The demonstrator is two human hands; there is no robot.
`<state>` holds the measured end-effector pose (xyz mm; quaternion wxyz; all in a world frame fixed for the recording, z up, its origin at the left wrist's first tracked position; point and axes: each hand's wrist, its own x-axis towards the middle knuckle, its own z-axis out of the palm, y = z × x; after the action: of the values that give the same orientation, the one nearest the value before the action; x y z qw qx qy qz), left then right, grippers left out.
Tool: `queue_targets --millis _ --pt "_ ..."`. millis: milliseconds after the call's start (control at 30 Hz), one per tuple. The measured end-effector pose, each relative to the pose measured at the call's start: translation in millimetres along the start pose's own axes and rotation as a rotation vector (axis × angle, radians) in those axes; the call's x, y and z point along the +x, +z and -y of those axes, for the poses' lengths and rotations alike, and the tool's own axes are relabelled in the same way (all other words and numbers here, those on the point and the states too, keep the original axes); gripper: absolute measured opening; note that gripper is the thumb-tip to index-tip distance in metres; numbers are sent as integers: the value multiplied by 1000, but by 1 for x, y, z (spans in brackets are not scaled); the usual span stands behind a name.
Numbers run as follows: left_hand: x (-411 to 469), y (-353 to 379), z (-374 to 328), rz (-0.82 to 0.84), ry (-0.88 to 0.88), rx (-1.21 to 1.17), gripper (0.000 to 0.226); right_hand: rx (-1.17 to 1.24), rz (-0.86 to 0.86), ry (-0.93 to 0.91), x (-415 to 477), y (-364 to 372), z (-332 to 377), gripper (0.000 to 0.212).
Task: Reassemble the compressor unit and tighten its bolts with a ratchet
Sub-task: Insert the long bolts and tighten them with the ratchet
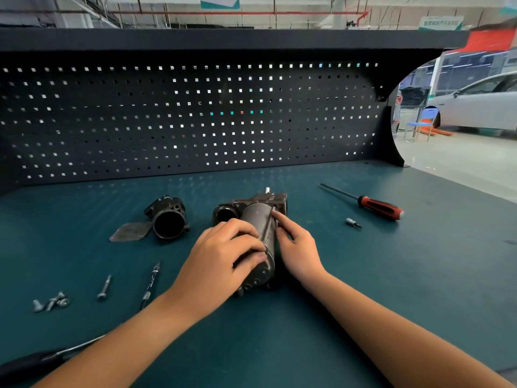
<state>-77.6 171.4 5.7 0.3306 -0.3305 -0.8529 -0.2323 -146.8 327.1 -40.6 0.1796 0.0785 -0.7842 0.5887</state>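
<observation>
Compressor: lying mid-bench on the green mat.
Left hand: fingers curled over its round barrel.
Right hand: pinching a long bolt against its side.
Handling: probably heavy, rigid and smooth; best gripped around the barrel.

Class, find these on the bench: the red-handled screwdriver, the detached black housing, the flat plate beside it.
Red-handled screwdriver [363, 201]: head view, handle end nearest shaft.
Black housing [167, 211]: head view, outer wall above bore.
Flat plate [130, 231]: head view, centre of face.
</observation>
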Motion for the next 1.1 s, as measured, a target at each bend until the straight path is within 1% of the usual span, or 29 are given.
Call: queue_targets --millis 100,333,433,633,700,733,767,867,933,967,1033,1100 --pt "0 3 4 -8 15 -43 26 -11 26 -42 -2 0 0 40" --pt "-1 10 9 -92 95 -63 22 -50 8 -101 -2 1 -1 40" --pt "-1 10 10 -102 106 -79 23 -73 -3 -107 -2 3 -1 39" --pt "0 9 10 -91 104 -133 24 -71 -77 -139 -2 5 -1 27" --pt "0 9 11 -87 109 -136 24 -58 -124 -97 3 4 1 19" --pt "0 9 11 -85 111 -135 23 -45 -143 -48 7 3 2 15" --pt "0 9 12 -84 112 -132 23 -41 -148 11 12 2 4 15" --pt "2 8 13 -77 121 -121 23 -1 -104 183 26 1 6 32" --pt "4 8 13 -56 111 -135 23 70 -95 242 30 1 5 35" --pt "4 7 14 -36 90 -158 23 92 -97 255 31 2 4 34" --pt "6 5 17 14 -9 -241 27 113 -118 249 33 1 1 30" --pt "8 4 21 72 -147 -312 40 91 -177 212 36 1 -1 23"
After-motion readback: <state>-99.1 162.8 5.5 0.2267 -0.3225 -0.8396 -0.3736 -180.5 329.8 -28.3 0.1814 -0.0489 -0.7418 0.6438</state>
